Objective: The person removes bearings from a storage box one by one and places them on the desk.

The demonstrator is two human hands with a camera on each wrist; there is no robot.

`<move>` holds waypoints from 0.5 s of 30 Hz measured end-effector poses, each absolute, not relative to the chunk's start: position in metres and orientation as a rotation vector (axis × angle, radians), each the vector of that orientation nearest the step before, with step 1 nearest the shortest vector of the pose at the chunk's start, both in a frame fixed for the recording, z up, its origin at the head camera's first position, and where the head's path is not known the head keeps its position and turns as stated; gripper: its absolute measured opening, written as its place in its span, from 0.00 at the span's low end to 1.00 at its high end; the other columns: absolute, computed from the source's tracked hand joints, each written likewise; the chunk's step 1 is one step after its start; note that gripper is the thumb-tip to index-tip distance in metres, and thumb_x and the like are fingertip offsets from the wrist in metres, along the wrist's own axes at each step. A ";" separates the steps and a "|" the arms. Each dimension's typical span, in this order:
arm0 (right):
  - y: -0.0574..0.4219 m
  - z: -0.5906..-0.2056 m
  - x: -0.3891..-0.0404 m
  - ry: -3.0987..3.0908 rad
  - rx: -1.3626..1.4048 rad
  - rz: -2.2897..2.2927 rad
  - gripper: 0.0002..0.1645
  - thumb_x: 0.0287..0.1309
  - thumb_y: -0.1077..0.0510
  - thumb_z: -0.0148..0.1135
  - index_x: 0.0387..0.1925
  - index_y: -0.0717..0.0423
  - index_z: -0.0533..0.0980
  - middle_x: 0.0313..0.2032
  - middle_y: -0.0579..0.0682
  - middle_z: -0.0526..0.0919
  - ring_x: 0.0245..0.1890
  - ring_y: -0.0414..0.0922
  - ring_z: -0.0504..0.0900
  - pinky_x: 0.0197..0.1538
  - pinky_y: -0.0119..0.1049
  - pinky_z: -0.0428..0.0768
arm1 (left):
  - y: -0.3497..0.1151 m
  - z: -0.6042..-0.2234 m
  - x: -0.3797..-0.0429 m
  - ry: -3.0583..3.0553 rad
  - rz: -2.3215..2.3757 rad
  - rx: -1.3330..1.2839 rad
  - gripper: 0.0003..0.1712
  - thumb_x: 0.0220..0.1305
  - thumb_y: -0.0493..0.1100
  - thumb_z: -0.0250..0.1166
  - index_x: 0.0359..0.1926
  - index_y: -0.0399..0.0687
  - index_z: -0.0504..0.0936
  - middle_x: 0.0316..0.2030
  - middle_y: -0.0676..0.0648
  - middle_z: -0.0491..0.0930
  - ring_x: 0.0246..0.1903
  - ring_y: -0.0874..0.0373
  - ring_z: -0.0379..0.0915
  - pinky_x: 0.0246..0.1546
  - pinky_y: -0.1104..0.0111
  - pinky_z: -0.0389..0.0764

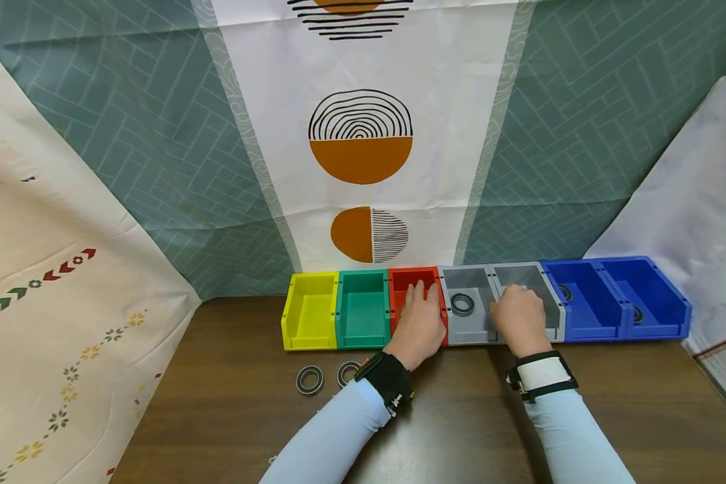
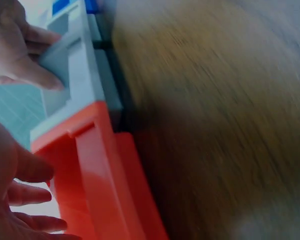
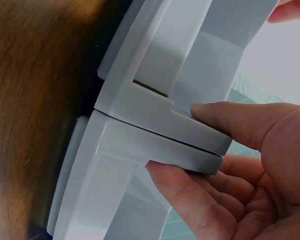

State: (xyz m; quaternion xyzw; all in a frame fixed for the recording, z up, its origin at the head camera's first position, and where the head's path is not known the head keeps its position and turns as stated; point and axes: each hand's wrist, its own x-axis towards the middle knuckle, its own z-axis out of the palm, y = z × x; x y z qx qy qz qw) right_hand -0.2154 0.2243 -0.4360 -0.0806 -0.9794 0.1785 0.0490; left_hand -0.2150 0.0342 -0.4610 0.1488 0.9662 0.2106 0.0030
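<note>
My left hand (image 1: pixel 419 326) reaches over the red bin (image 2: pixel 105 185), its fingers extended and spread at the bin's far side in the left wrist view. No object shows between them. At the two grey bins, my right hand (image 3: pixel 275 175) pinches the adjoining side walls (image 3: pixel 160 122). Its thumb lies inside the left grey bin (image 1: pixel 472 333), while the curled fingers are in the right grey bin (image 1: pixel 554 324). A ring bearing (image 1: pixel 453 305) lies flat in the left grey bin, beside my right hand.
A yellow bin (image 1: pixel 310 336) and a green bin (image 1: pixel 363 333) continue the row leftward. Two blue bins (image 1: pixel 659 331) stand at the right end, with bearings inside. Two more bearings (image 1: pixel 300 381) lie on the wooden table (image 1: pixel 230 403), one partly behind my left wrist. Patterned cloth hangs behind.
</note>
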 end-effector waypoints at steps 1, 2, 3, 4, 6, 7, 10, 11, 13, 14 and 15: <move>0.224 -0.436 -0.215 -2.985 -0.252 0.546 0.23 0.61 0.57 0.69 0.31 0.80 0.80 0.31 0.75 0.82 0.32 0.69 0.84 0.35 0.61 0.83 | 0.034 -0.463 -0.216 3.028 0.651 0.456 0.36 0.69 0.41 0.65 0.75 0.40 0.65 0.76 0.35 0.58 0.76 0.36 0.55 0.67 0.50 0.72; 0.224 -0.436 -0.215 -2.987 -0.260 0.548 0.22 0.61 0.57 0.69 0.31 0.80 0.80 0.30 0.75 0.82 0.32 0.69 0.84 0.34 0.61 0.83 | 0.033 -0.464 -0.217 3.021 0.646 0.442 0.36 0.69 0.41 0.66 0.75 0.39 0.66 0.76 0.34 0.58 0.75 0.35 0.55 0.66 0.50 0.72; 0.224 -0.436 -0.215 -2.988 -0.266 0.548 0.22 0.61 0.58 0.69 0.31 0.80 0.80 0.30 0.75 0.82 0.32 0.69 0.84 0.34 0.60 0.83 | 0.033 -0.466 -0.217 3.015 0.641 0.429 0.36 0.68 0.41 0.66 0.74 0.39 0.67 0.75 0.33 0.58 0.75 0.33 0.56 0.65 0.49 0.73; 0.224 -0.436 -0.215 -2.989 -0.272 0.548 0.22 0.61 0.58 0.69 0.31 0.80 0.80 0.30 0.75 0.82 0.31 0.69 0.84 0.33 0.60 0.83 | 0.032 -0.467 -0.218 3.001 0.639 0.414 0.37 0.68 0.41 0.67 0.74 0.38 0.67 0.75 0.31 0.58 0.74 0.31 0.56 0.64 0.49 0.74; 0.224 -0.437 -0.215 -2.988 -0.269 0.550 0.22 0.61 0.58 0.68 0.30 0.80 0.80 0.30 0.75 0.82 0.32 0.69 0.84 0.33 0.60 0.83 | 0.032 -0.469 -0.218 2.975 0.644 0.374 0.37 0.68 0.42 0.67 0.74 0.38 0.68 0.75 0.29 0.56 0.73 0.28 0.56 0.62 0.47 0.76; 0.224 -0.437 -0.216 -2.987 -0.262 0.550 0.21 0.61 0.58 0.68 0.30 0.80 0.80 0.30 0.75 0.82 0.32 0.69 0.84 0.34 0.60 0.83 | 0.032 -0.470 -0.219 2.964 0.646 0.347 0.36 0.67 0.42 0.68 0.74 0.39 0.68 0.75 0.29 0.56 0.73 0.27 0.56 0.61 0.46 0.77; 0.224 -0.438 -0.216 -2.973 -0.229 0.547 0.21 0.61 0.58 0.68 0.30 0.79 0.80 0.30 0.74 0.83 0.33 0.69 0.84 0.35 0.61 0.83 | 0.034 -0.471 -0.220 2.966 0.605 0.314 0.33 0.68 0.42 0.66 0.73 0.42 0.72 0.74 0.27 0.59 0.72 0.26 0.57 0.63 0.45 0.76; 0.225 -0.438 -0.216 -2.968 -0.219 0.549 0.21 0.61 0.58 0.68 0.29 0.79 0.80 0.30 0.74 0.83 0.32 0.69 0.84 0.35 0.62 0.83 | 0.034 -0.471 -0.221 2.977 0.579 0.309 0.32 0.68 0.43 0.65 0.72 0.44 0.74 0.73 0.27 0.60 0.71 0.27 0.58 0.64 0.45 0.75; 0.226 -0.438 -0.216 -2.960 -0.210 0.552 0.21 0.60 0.58 0.68 0.27 0.78 0.80 0.29 0.74 0.82 0.31 0.69 0.84 0.35 0.62 0.83 | 0.036 -0.471 -0.222 2.999 0.491 0.322 0.28 0.68 0.44 0.65 0.68 0.45 0.78 0.69 0.28 0.67 0.69 0.30 0.61 0.65 0.46 0.73; 0.226 -0.438 -0.216 -2.958 -0.205 0.553 0.21 0.60 0.59 0.68 0.27 0.78 0.80 0.28 0.73 0.82 0.31 0.69 0.84 0.35 0.62 0.82 | 0.037 -0.471 -0.223 3.006 0.448 0.329 0.27 0.68 0.45 0.65 0.66 0.45 0.80 0.66 0.29 0.70 0.67 0.31 0.63 0.65 0.47 0.73; 0.226 -0.438 -0.216 -2.958 -0.202 0.555 0.21 0.60 0.58 0.68 0.26 0.78 0.80 0.28 0.73 0.82 0.31 0.69 0.84 0.35 0.62 0.82 | 0.038 -0.470 -0.224 3.013 0.402 0.339 0.24 0.67 0.45 0.66 0.62 0.44 0.83 0.63 0.30 0.74 0.65 0.33 0.65 0.63 0.47 0.72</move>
